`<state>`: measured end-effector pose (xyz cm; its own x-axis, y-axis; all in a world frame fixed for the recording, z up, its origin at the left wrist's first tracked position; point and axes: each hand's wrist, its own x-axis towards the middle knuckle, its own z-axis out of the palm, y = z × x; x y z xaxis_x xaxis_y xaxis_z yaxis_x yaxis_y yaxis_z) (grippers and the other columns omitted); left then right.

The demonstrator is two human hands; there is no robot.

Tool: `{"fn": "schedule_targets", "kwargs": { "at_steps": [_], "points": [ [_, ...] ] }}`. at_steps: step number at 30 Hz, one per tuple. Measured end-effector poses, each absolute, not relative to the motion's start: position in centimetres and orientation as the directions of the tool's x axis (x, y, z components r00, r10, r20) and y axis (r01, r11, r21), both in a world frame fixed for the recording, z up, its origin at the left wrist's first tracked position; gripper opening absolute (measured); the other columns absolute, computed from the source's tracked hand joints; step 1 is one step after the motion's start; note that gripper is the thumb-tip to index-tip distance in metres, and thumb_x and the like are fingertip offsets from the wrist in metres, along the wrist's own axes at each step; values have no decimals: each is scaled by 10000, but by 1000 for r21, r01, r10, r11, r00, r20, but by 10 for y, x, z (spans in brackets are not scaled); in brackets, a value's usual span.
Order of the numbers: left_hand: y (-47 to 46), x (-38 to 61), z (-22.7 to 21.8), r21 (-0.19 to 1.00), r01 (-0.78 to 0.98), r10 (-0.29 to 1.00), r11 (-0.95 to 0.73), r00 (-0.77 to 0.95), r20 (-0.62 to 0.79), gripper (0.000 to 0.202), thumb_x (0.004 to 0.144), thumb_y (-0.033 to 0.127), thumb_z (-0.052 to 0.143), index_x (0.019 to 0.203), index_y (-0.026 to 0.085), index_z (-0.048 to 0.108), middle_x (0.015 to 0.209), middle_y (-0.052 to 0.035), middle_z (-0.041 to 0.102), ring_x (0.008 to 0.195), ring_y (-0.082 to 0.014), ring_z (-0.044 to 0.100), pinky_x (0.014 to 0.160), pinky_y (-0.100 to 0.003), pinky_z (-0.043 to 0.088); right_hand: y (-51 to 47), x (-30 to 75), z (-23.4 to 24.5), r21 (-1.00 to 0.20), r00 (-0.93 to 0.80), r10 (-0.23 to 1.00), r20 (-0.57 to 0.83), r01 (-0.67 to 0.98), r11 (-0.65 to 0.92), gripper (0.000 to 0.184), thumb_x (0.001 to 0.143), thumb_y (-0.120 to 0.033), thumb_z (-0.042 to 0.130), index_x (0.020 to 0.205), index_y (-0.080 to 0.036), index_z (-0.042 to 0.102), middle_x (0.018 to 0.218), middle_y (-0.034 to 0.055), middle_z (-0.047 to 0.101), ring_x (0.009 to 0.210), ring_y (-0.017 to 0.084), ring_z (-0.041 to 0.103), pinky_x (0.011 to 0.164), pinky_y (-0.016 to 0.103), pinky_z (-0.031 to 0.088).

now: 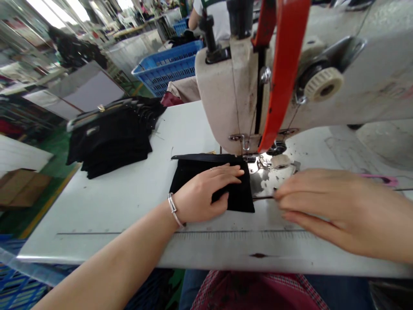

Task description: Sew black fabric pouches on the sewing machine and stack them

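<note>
Bare left forearm [129, 254] reaches in nearest the camera, a silver bangle [173, 206] at its wrist; the left hand [204, 191] lies palm down on a black fabric piece [190, 169], fingers stretched forward and unclenched; the right hand [335, 204] hovers beside the piece, fingertips drawn close at a thin dark strand or tool, too blurred to tell whether it grips; the piece lies on the white bench [106, 206], its upper right corner at the needle area of the sewing machine [219, 90]; farther left sits a stack of black pieces [112, 140]; beyond the bench stands a blue basket [171, 64].
</note>
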<state>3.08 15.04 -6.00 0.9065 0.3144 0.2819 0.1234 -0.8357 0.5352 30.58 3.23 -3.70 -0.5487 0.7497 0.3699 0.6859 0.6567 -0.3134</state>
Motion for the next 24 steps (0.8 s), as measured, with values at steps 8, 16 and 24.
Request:
{"fn": "schedule_targets", "kwargs": {
  "at_steps": [8,16,24],
  "points": [
    [149,29,-56,565,374,566,-736,797,209,459,895,21,363,1288,160,555,1262,-51,678,1155,-148,655,1032,-320,546,65,267,-76,-311,-661,653,369,574,757,210,953,-167,499,1022,-142,696,1082,114,703,1118,257,613,955,440,521],
    [137,44,-71,329,291,381,-898,889,255,541,751,90,560,1292,106,561,1278,-135,627,1232,-275,570,1113,-491,469,65,279,-70,-300,-545,739,396,684,665,217,953,-192,481,874,-167,681,893,83,693,813,218,617,785,394,500],
    [134,45,-74,263,294,353,-919,911,213,599,777,97,560,1375,101,530,1408,-167,520,1359,-298,459,1156,-498,420,87,283,-80,-84,-440,820,365,862,500,316,948,-190,463,1187,-110,654,993,134,730,823,269,657,744,397,495]
  ]
}}
